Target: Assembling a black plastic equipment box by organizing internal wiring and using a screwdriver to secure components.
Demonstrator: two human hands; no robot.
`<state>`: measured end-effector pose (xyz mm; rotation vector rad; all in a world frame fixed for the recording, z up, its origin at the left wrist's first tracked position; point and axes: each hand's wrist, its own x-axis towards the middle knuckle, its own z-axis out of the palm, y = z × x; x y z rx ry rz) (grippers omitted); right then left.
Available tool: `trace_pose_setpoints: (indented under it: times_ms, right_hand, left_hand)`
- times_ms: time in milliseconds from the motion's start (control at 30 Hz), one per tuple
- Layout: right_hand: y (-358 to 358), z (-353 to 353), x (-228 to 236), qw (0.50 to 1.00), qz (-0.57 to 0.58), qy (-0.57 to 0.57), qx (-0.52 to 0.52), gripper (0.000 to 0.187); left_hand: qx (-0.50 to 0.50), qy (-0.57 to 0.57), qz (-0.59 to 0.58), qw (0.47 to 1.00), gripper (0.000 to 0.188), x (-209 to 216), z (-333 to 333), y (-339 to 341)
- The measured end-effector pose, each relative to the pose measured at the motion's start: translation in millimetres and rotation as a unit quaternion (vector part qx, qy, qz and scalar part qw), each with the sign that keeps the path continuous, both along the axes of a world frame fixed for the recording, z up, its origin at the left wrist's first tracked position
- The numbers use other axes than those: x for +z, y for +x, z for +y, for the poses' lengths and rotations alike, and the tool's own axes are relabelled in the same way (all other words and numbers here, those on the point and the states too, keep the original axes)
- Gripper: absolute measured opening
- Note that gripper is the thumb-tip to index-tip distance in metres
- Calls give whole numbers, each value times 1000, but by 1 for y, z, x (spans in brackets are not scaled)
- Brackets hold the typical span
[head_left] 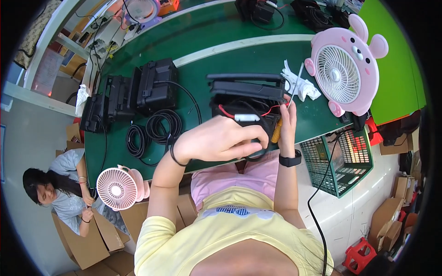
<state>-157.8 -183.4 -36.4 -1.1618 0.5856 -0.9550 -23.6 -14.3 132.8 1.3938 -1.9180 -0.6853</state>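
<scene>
An open black plastic case [248, 87] stands at the table's near edge with its lid raised. A red wire [271, 109] and a white part [247, 117] show inside. Over the near side of the case is my left hand [225, 140], its fingers curled in; what they hold, if anything, is hidden, and black cable passes below. At the case's right side, my right hand [288, 124] holds a screwdriver [276, 132] with a yellow handle against the palm, its long shaft pointing away. The red wire runs to the right fingertips.
Several black cases [156, 85] and coiled black cables [163, 128] occupy the left. A pink animal-shaped fan [338, 73] and crumpled white tissue [301, 87] are right. A green crate [317, 165] stands below. Another person [69, 188] sits at left near a small pink fan [117, 188].
</scene>
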Motion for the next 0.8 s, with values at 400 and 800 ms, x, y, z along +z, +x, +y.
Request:
trace_pose_setpoints:
  times_ms: [400, 800]
  right_hand:
    - [-36, 23, 28, 986, 66, -9, 154, 62]
    - [-60, 55, 33, 988, 51, 15, 142, 55]
  left_hand:
    - [314, -203, -217, 902, 47, -27, 5, 44]
    - [244, -5, -180, 953, 50, -70, 11, 5]
